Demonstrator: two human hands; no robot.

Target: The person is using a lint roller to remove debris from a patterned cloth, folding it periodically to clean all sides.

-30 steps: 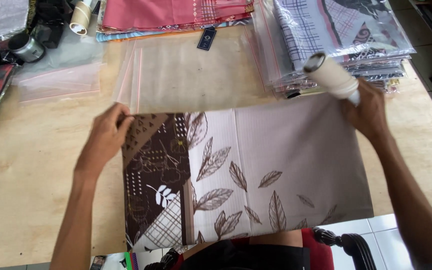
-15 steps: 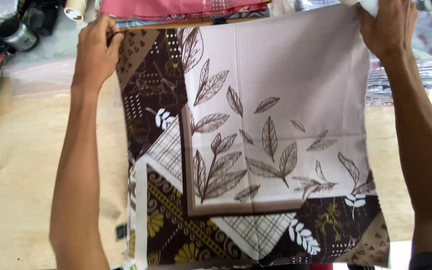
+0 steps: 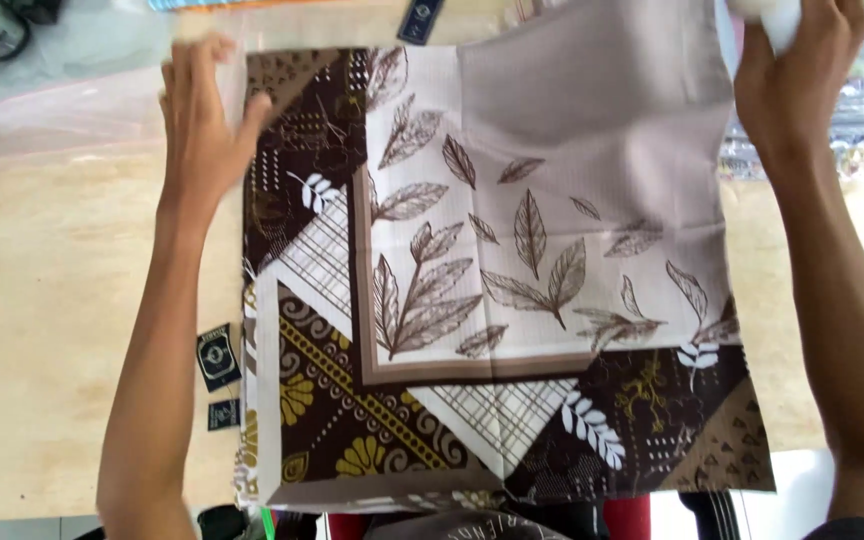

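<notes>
Table (image 3: pixel 42 300): pale wooden top, the largest surface we record, running under everything else.
Printed cloth (image 3: pixel 552 200): a large square, grey field with brown leaves and a dark brown, ochre and white patterned border. It lies spread on the table between our two arms, its near edge hanging over the table's front.
Step in hand: we judge that the cloth is being laid out flat and square, held at its two far corners.
Next move: in our judgement it calls for keeping both far corners level and the near edge free of wrinkles.
Clear plastic bag (image 3: pixel 72 110): flat, at far left, partly under the cloth's far edge.
Folded fabrics (image 3: pixel 857 115): a stack at far right, mostly hidden.
Left hand (image 3: pixel 197 130): released, fingers spread, resting flat on the cloth's far left corner.
Right hand (image 3: pixel 792 80): at the far right corner, clenched round a white roll (image 3: pixel 767 20). We cannot tell whether it also pinches the cloth.
Black tags (image 3: pixel 218 355): two small ones on the table, just beside the cloth's left edge.
Dark tag (image 3: pixel 420 18): one, at the far edge.
</notes>
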